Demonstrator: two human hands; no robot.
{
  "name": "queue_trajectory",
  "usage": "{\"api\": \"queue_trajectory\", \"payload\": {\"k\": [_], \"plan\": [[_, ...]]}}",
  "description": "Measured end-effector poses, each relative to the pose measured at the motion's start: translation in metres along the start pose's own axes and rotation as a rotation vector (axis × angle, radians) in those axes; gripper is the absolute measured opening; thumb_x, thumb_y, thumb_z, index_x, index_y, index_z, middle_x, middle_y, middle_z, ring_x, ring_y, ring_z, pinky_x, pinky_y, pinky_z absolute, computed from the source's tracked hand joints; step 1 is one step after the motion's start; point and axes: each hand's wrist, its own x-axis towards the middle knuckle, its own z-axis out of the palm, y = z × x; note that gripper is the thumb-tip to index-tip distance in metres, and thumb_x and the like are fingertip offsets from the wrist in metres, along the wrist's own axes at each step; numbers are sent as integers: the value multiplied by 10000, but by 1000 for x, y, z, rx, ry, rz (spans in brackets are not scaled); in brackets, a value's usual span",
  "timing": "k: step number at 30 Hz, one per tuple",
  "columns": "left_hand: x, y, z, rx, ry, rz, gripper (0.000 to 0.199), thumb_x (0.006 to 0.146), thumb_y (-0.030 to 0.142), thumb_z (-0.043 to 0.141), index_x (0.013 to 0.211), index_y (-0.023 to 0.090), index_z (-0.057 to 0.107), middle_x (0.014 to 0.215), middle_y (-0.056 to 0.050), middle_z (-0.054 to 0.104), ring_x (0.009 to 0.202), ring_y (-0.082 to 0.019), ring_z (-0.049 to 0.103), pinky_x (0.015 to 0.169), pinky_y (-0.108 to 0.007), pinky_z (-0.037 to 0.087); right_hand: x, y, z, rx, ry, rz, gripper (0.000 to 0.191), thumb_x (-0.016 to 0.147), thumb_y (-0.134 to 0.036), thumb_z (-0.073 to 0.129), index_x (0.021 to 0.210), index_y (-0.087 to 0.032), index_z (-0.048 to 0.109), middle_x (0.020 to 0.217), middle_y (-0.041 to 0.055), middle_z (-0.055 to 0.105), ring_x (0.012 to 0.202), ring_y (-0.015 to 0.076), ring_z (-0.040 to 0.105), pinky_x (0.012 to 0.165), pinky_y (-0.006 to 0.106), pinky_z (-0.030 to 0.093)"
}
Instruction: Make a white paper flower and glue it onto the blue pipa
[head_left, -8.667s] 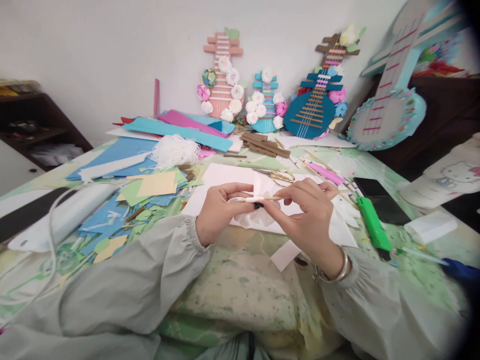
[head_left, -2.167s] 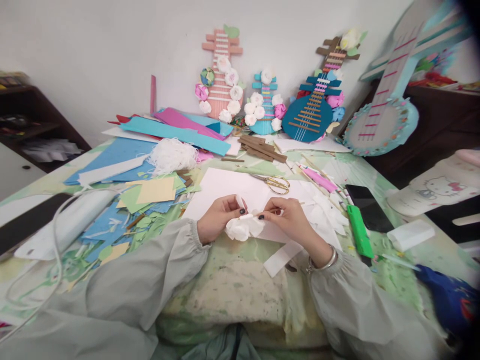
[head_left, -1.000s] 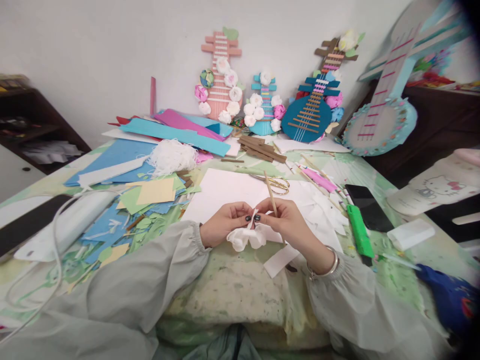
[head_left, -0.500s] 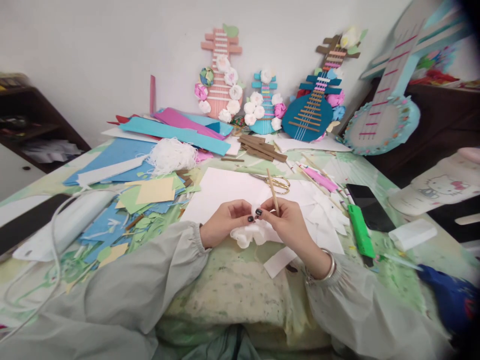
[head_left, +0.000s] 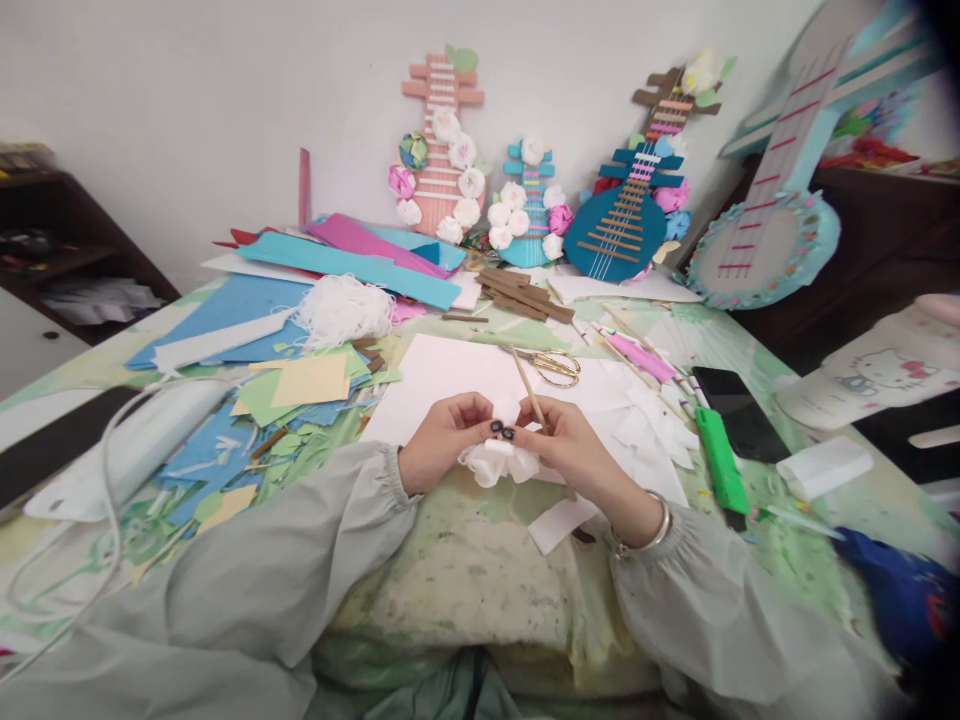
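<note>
Between my two hands is a white paper flower (head_left: 491, 464) with curled petals, held over the front of the white paper sheet (head_left: 442, 370). My left hand (head_left: 452, 440) is closed on the flower's left side, its thumb pressed at the top. My right hand (head_left: 568, 440) pinches the flower from the other side, the two thumbtips nearly touching. A thin wooden stick (head_left: 527, 385) is also tucked in my right hand, tilted up to the left. Just beyond lie gold-handled scissors (head_left: 555, 368). A white paper strip (head_left: 561, 524) rests below my right wrist.
Cut white petals (head_left: 649, 430), a green utility knife (head_left: 721, 460) and a black phone (head_left: 739, 415) lie to the right. Coloured paper scraps (head_left: 300, 390) and white string (head_left: 345, 310) spread leftward. Decorated paper lutes (head_left: 615, 235) lean on the wall. A cup (head_left: 874, 365) stands far right.
My thumbs have come together lower on the flower, and its petals have turned slightly. The wooden stick in my right hand now leans further left.
</note>
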Motion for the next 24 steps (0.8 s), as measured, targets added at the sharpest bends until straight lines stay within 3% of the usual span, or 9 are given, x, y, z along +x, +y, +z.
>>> {"api": "queue_trajectory", "payload": {"k": [10,18,24], "plan": [[-2,0,2,123,20,117,385,677,423,761,722,141,504,634,42,494,560,-62,432,521,-181,339,0,3,1,-30,-3,-20,301,705,-428,690,693,-188,509,556,-57,447,474,72,357,403,198,262],[-3,-2,4,126,53,104,346,716,419,718,749,158,493,656,38,498,563,-69,428,521,-183,334,-1,-1,2,5,-13,18,268,710,-408,658,669,-197,498,503,-83,368,440,66,293,406,207,226],[-4,2,6,120,54,115,361,698,421,733,734,154,492,644,41,503,563,-66,449,516,-176,345,0,3,1,53,-55,16,258,704,-395,648,680,-198,484,564,-66,414,475,71,333,425,204,255]]}}
